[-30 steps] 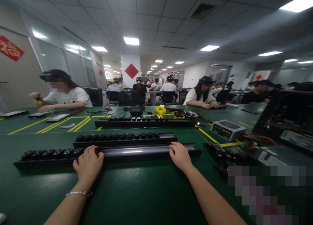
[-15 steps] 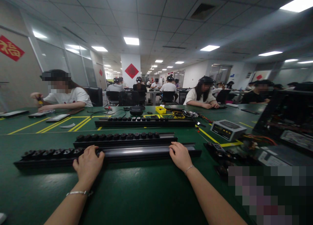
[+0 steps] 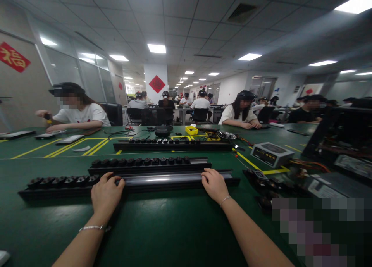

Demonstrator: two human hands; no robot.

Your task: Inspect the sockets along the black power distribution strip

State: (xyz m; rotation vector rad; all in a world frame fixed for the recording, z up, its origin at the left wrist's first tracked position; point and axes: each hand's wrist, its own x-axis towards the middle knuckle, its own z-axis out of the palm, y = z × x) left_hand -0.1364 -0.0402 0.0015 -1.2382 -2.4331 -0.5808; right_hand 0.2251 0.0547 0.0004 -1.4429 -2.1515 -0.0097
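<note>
A long black rail [image 3: 162, 180] lies across the green table in front of me, with several round black parts seated along its left half. My left hand [image 3: 106, 195] rests on the rail's near edge beside the last of those parts, fingers curled over it. My right hand [image 3: 214, 185] grips the rail near its right end, fingers folded over the top. A silver bracelet shows on each wrist. A second, shorter black rail [image 3: 149, 164] with a row of the same parts lies just behind the first.
A third black rail [image 3: 173, 145] lies farther back, near a yellow box [image 3: 191, 130]. A grey metal unit [image 3: 271, 154], loose black parts [image 3: 269, 185] and an open computer case [image 3: 344, 143] crowd the right. Other people sit at tables on the left and beyond.
My left hand has slid slightly right along the rail. The right hand and the rail have barely moved.
</note>
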